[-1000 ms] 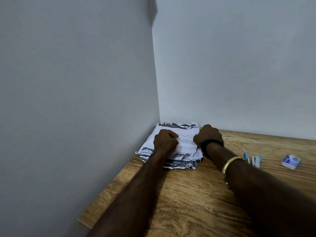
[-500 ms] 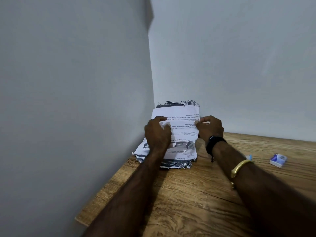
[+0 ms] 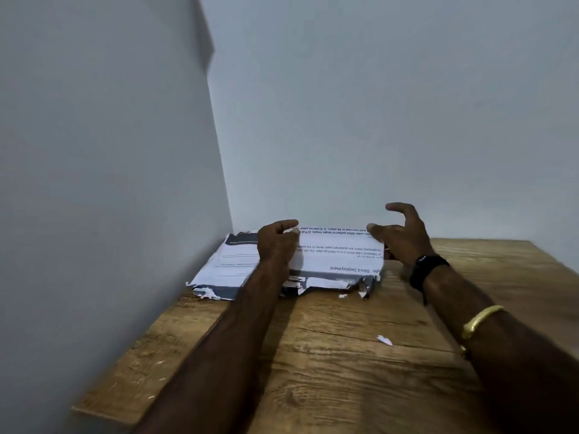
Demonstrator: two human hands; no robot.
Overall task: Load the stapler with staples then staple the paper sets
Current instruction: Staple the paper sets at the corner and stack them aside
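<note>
Left hand (image 3: 277,245) pinches the far edge of the top sheet (image 3: 338,255) on the torn paper stack (image 3: 232,261), lying in the wall corner of the wooden table (image 3: 344,371). Right hand (image 3: 399,239) hovers spread and empty at the sheet's right edge. No stapler shows; loading and stapling seemingly remain undone.

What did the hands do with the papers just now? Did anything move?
The top sheets, held upright half a second ago, have come down onto the paper pile. The right hand has let go and spread its fingers; the left hand still pinches their edge. The pile stayed in the corner of the table. The stapler is out of view now.
</note>
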